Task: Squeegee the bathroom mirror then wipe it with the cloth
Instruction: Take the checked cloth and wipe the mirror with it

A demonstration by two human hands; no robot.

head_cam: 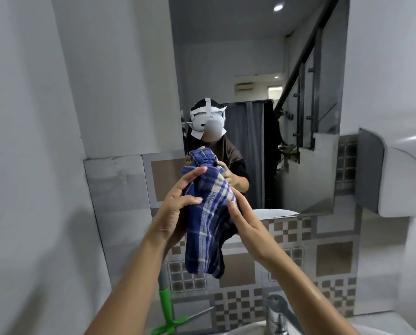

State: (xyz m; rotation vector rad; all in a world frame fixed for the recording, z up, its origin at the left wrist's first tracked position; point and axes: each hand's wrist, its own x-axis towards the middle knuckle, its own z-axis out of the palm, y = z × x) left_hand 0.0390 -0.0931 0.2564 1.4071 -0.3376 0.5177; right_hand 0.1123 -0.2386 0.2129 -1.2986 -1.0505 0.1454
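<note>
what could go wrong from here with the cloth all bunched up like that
The cloth is bunched between the left hand and right hand; wiped like that, it may streak the mirror. Its loose tail hangs low and might snag the tap. The green squeegee is propped under the left forearm, so a dropping arm could knock it over.

Chrome tap [278,313] at the bottom, right of centre, standing on the white basin [248,329] rim along the bottom edge. Tiled wall [330,259] behind it in a grey and brown checker pattern. Plain white wall [33,117] at left, scuffed grey panel [115,197] below it, white curved fixture [410,175] mounted at right.
</note>
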